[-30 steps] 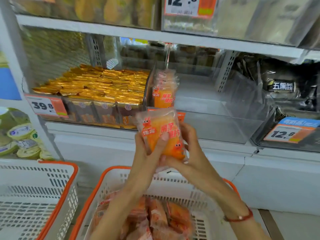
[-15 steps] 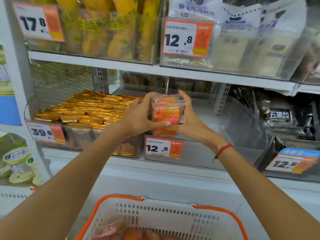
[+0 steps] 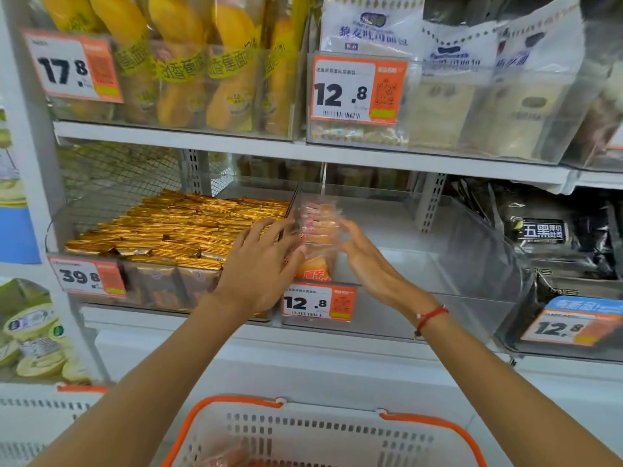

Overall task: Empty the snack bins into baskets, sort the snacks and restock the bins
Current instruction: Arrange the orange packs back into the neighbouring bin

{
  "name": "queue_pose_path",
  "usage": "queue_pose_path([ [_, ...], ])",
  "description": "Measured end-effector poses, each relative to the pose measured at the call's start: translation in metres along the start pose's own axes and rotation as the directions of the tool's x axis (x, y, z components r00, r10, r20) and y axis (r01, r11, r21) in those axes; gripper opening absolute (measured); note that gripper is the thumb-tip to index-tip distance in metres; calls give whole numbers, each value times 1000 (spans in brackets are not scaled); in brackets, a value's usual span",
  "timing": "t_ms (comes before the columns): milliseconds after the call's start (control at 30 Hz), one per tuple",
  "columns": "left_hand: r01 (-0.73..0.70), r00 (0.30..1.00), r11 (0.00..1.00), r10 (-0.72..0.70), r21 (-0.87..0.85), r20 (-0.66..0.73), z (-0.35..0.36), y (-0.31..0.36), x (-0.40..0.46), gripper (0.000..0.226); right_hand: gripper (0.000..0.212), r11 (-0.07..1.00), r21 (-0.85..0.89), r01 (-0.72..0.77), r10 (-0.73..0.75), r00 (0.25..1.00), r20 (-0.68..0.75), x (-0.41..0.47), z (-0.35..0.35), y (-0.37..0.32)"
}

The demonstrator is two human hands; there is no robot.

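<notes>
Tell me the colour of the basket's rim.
Orange rim on a white basket, seen in the head view, the only one.

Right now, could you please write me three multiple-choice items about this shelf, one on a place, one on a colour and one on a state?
1. Where do the orange snack packets stand?
A. in the clear bin's left end
B. on the top shelf
C. among the gold packets

2. What colour is the basket's rim?
A. blue
B. orange
C. green

3. How are the hands?
A. both open beside the packets
B. both in fists
C. both gripping the basket

Answers: 1 A, the row stands inside the clear bin above the 12.8 tag. 2 B, the rim is orange. 3 A, the left hand and right hand flank the row with straight fingers.
</notes>
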State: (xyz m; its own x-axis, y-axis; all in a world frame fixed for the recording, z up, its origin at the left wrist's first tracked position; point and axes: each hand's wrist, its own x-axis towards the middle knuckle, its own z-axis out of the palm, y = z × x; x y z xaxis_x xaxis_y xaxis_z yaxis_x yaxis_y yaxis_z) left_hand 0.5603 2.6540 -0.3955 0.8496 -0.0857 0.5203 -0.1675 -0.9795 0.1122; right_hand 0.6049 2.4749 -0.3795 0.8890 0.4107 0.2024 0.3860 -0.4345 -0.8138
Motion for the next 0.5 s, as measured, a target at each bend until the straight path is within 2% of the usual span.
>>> queue_pose_path([
  [33, -1, 1000, 1000, 1, 26, -7, 1, 0, -1, 69, 40, 996, -57, 75, -78, 996, -41, -1, 2, -1],
  [100, 2, 1000, 999, -2, 35, -1, 6, 1, -3, 68, 43, 960, -242, 140, -140, 990, 17, -3, 6, 2],
  [200, 13, 1000, 1000, -13, 11, 19, 14, 5, -10, 66, 45, 885, -445, 137, -83, 987, 139, -5, 5, 11],
  [367, 33, 999, 999, -33, -2, 41, 13, 9, -10, 71, 46, 813, -570, 117, 21, 973, 229, 1, -5, -5],
  [433, 39, 999, 999, -38, -4, 34, 11, 7, -7, 66, 46, 795, -587, 155, -54, 981, 186, -5, -2, -7],
  [500, 51, 996, 999, -52, -14, -72, 4, 9, -13, 59, 45, 770, -595, 228, -242, 969, 58, -20, 3, -3],
])
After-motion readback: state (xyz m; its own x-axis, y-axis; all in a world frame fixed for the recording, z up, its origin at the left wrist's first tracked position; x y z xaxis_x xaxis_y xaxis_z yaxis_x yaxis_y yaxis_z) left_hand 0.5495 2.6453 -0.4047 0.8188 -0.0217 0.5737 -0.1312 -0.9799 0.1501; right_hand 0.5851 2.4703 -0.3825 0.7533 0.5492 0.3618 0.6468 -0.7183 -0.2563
